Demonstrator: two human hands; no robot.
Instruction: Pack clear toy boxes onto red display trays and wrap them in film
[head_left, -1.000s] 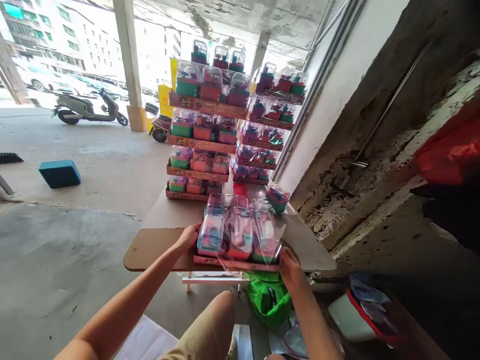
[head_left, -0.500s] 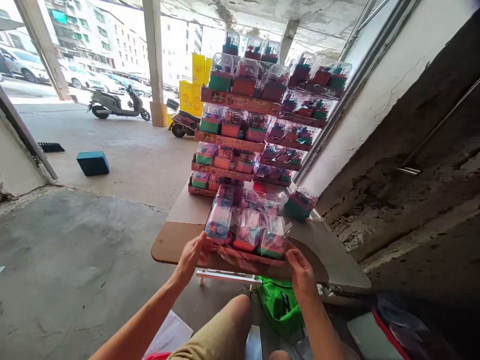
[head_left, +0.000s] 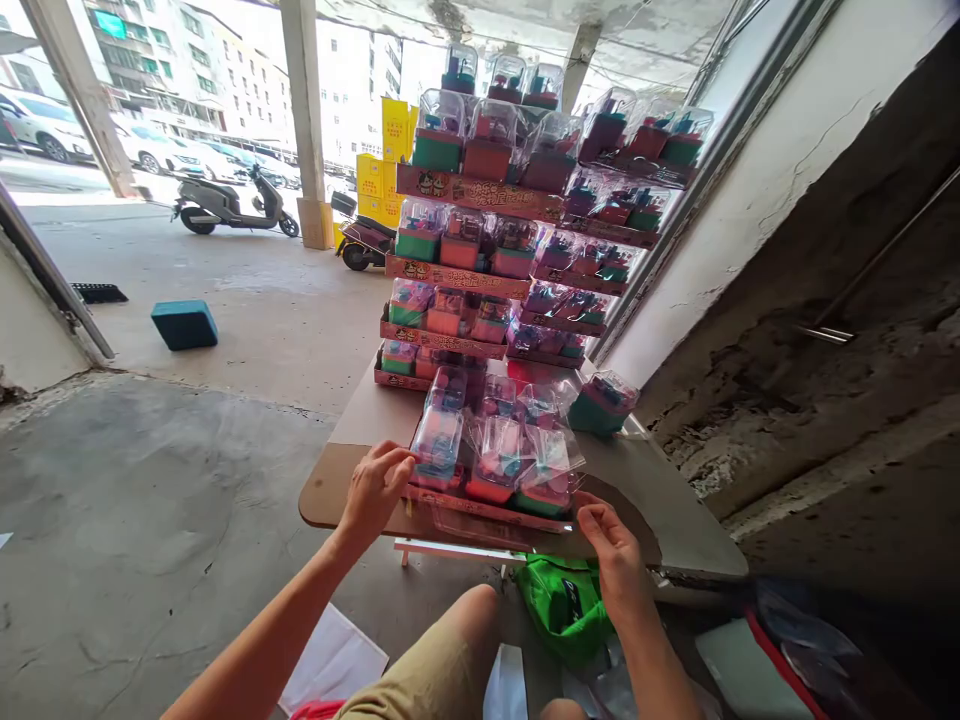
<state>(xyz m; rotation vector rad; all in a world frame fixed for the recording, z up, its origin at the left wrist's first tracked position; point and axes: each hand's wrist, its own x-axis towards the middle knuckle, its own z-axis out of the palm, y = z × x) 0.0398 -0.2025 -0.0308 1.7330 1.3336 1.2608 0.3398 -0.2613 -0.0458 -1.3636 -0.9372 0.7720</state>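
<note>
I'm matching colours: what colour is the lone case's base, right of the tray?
The base is green, clearest in the head view.

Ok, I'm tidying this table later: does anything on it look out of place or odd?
Two things. One box sits alone at the right of the table, while other boxes stand grouped in trays. On the front tray, the plastic wrap looks loose and crumpled rather than smooth.
</note>
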